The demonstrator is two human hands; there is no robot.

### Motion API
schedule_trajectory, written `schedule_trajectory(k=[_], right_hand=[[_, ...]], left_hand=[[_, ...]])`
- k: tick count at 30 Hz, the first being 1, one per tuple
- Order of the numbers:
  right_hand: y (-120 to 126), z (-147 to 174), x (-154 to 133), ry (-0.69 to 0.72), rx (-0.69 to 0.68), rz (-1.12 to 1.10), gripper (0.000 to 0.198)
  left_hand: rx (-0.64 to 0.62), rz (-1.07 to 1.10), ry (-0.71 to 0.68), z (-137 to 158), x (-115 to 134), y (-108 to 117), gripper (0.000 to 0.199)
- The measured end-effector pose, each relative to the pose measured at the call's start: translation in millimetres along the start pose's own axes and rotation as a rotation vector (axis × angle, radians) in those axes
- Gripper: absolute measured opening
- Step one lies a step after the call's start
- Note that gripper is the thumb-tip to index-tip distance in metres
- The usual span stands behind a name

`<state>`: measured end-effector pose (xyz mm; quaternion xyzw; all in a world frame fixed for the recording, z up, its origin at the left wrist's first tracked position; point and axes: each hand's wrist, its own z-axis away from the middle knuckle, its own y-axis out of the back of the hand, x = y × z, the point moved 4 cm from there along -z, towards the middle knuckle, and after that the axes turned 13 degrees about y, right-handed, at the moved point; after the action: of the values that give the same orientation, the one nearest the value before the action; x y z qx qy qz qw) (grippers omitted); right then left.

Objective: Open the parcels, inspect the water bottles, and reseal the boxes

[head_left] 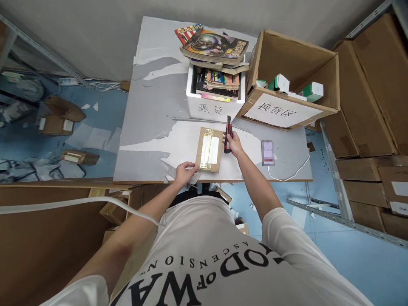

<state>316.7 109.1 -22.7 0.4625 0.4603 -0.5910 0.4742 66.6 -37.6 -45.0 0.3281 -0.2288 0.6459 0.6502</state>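
Observation:
A small flat cardboard box [215,163], taped over a white label, lies on the table in front of me. My left hand [185,173] is closed at its lower left corner, thumb and fingers gripping the edge. My right hand [236,144] is wrapped round a black and red utility knife [228,142], held upright just right of the box. The knife's tip points toward the back of the table; whether its blade is out I cannot tell.
Behind the box stand a white bin [213,109] piled with books and magazines [216,44], and an open carton [295,63] holding small green-white boxes. A phone [268,153] with a white cable lies at right. Cartons [363,93] fill the right shelf; parcels [79,156] lie on the floor.

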Motion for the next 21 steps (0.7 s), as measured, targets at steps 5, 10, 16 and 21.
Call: schedule_trajectory(k=[5, 10, 16, 21], right_hand=[[30, 69, 0, 0.022, 0.136, -0.022, 0.031], [26, 173, 31, -0.207, 0.19, -0.317, 0.036], [-11, 214, 52, -0.288, 0.237, -0.547, 0.043], [-19, 206, 55, -0.246, 0.302, -0.604, 0.046]], left_hand=[[0.131, -0.314, -0.131, -24, 42, 16, 0.044], [0.057, -0.384, -0.334, -84, 117, 4, 0.06], [-0.124, -0.498, -0.383, -131, 151, -30, 0.045], [-0.064, -0.48, -0.364, -131, 150, -35, 0.035]])
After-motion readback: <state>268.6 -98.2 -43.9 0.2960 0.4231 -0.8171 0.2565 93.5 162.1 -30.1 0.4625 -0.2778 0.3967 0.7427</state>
